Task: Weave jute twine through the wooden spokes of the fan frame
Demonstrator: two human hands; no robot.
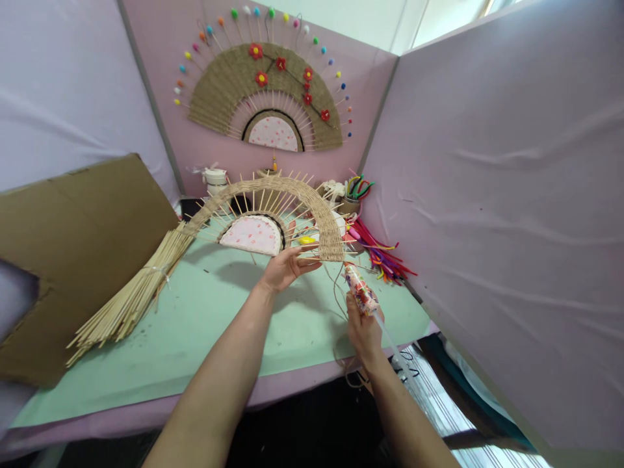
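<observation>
A half-round fan frame [329,224], woven from twine over thin sticks, is held up above the table. My left hand [287,266] grips it from below near its right end, fingers reaching behind the sticks. At the fan's base sits a pale pink half-circle panel [252,234] with small pink marks. My right hand [364,328] is wrapped round a flower-patterned glue gun [359,289], a clear glue stick out of its rear. The gun's nozzle is at the lower right corner of the weave; whether it touches is unclear. Loose twine [336,292] hangs beside it.
A bundle of thin sticks [131,292] and a large cardboard sheet [92,240] are on the left of the green table [219,338]. Colourful pipe cleaners [383,253] and a pot of scissors [355,195] stand right. A finished fan [219,84] hangs on the back panel.
</observation>
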